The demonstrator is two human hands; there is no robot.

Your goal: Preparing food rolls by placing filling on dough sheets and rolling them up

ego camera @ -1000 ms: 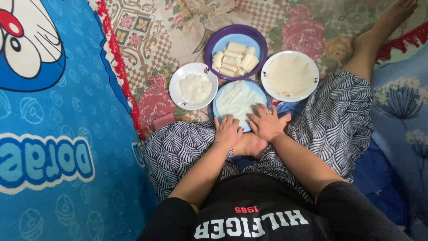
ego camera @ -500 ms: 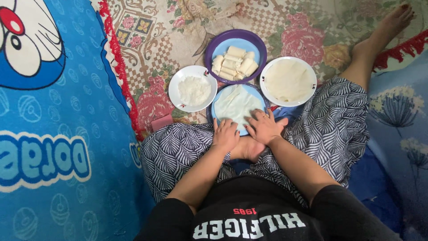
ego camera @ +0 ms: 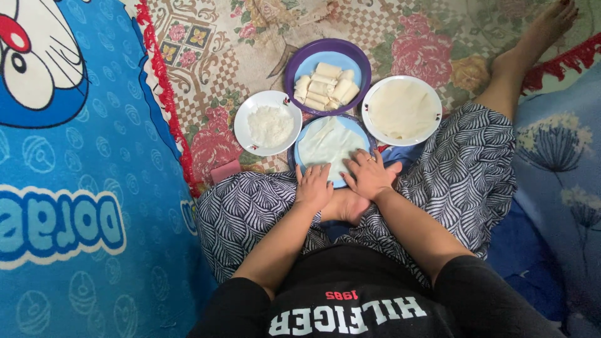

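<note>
— Why was everything crowded so close to your knees?

— You sat cross-legged on the patterned floral mat, and the four dishes made a tight cluster just beyond your shins, so each lay within reach without leaning. The round blue plate carrying the thin pale wrapper sheet was the nearest one, straight ahead of you, where both hands could work on it. The purple bowl of finished pale rolls lay just beyond it, on the far side. The small white plate of white shredded filling was at the left, and the white plate stacked with spare pale wrappers at the right.

— And what were your hands doing?

— Your left hand lay palm down at the near left edge of the blue plate, fingers loosely spread and resting on the near edge of the wrapper sheet; it gripped nothing. Your right hand was likewise flat and open, fingers splayed across the sheet's near right corner, pressing on it rather than pinching it. Whether either hand had a fold of the sheet tucked under the fingertips, I couldn't tell.

— Anything else nearby?

— A small pink block lay on the mat beside your left knee, and the blue cartoon blanket covered the floor at the far left.
</note>
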